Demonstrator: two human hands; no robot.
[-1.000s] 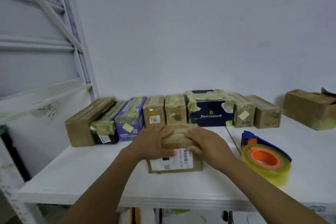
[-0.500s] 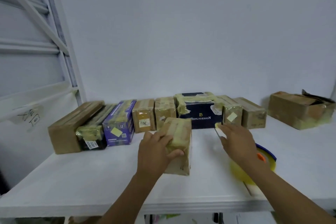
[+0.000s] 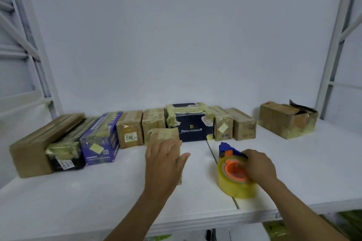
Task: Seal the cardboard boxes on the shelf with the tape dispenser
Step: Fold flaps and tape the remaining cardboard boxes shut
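Note:
A small taped cardboard box (image 3: 163, 135) stands on end in the middle of the white shelf (image 3: 78, 197). My left hand (image 3: 165, 157) lies over its near face with fingers spread, hiding most of it. To the right, the tape dispenser (image 3: 234, 174), blue with an orange hub and a yellowish tape roll, sits near the shelf's front edge. My right hand (image 3: 258, 165) curls over its right side and grips it.
A row of several taped boxes runs along the back wall, among them a purple box (image 3: 101, 139) and a dark blue box (image 3: 193, 126). A larger, torn cardboard box (image 3: 287, 119) sits at the far right. White rack posts rise at both sides.
Both hands held the small box lying flat. It was then stood on end. My right hand left it, moved right and took hold of the tape dispenser. The camera view rose.

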